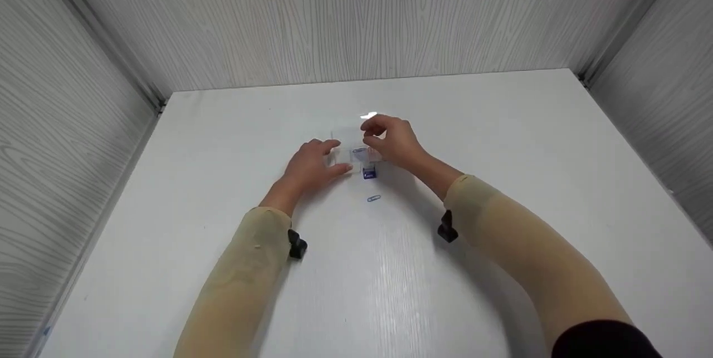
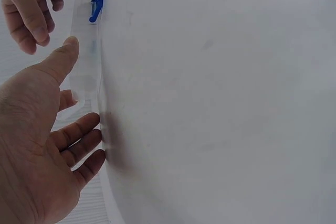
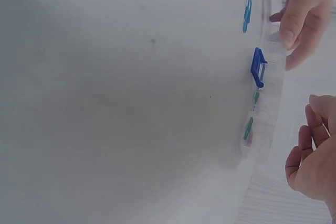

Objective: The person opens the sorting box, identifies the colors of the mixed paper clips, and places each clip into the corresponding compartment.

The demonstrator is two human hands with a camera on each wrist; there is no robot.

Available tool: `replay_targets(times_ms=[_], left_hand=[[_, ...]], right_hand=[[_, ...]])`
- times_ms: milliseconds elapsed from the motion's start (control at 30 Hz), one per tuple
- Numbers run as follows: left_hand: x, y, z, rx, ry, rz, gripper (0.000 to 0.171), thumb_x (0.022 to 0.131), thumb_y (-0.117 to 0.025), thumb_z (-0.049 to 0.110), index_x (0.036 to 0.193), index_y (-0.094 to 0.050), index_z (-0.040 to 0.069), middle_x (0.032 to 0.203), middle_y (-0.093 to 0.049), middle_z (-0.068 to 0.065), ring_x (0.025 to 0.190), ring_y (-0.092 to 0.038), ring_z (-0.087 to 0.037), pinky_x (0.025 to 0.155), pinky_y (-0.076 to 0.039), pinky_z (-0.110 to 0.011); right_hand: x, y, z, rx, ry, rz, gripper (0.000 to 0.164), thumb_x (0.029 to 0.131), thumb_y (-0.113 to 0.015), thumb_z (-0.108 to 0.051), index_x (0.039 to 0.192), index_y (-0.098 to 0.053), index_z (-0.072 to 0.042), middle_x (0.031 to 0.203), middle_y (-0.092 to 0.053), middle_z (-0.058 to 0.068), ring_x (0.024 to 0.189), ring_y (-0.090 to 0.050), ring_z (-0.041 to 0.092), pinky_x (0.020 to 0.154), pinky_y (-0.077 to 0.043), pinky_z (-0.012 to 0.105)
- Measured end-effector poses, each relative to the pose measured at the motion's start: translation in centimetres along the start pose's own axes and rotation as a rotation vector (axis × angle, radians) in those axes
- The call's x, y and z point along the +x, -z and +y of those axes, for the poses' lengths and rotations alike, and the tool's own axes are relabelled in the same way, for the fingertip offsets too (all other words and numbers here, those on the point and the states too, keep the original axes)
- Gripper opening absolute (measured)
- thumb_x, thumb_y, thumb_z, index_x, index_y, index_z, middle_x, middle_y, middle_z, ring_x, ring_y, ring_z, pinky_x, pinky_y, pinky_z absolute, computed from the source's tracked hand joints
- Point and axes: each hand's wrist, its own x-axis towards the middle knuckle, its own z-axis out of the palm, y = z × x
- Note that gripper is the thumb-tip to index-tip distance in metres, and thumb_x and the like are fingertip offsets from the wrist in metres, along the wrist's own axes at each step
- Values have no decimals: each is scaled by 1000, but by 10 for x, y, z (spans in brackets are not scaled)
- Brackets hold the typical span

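A clear plastic compartment box (image 1: pixel 343 157) lies on the table with its clear lid (image 1: pixel 346 134) folded back behind it. A blue clasp (image 1: pixel 369 173) sits at its front. My left hand (image 1: pixel 311 166) holds the box's left side, thumb at the front edge and index finger toward the back. Over the right part hovers my right hand (image 1: pixel 396 138), fingers bent and a gap between thumb and index finger; nothing shows between them. Inside lie a blue paper clip (image 1: pixel 359 150), reddish pieces (image 1: pixel 375 154) and green paper clips (image 3: pixel 248 128).
Another blue paper clip (image 1: pixel 374 198) lies on the white table (image 1: pixel 345 269), a little in front of the box. Wood-grain panels (image 1: pixel 356 18) rise at the back and both sides. A bright reflection shows just behind the lid.
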Motion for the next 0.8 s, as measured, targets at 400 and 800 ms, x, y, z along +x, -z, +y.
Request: replay_targets(times_ms=[400,800], left_hand=[[0,2,1,-17,8,-6,75,98,-71,53,160,-49,18,158,-51,-13,150,-40,-34,124,-31,-52],[-1,0,3,-25,18,-9,74,99,-71,54,160,-49,19,155,-54,-12,148,-41,-34,125,-30,-51]], right_hand=[[-42,14,5,46,113,-80,23,99,-77,-16,121,-76,-10,106,-74,-3,103,-65,18,92,-51,39],[-68,16,22,19,96,-186,21,95,-80,-14,115,-80,-9,102,-75,-2,97,-64,18,83,-49,34]])
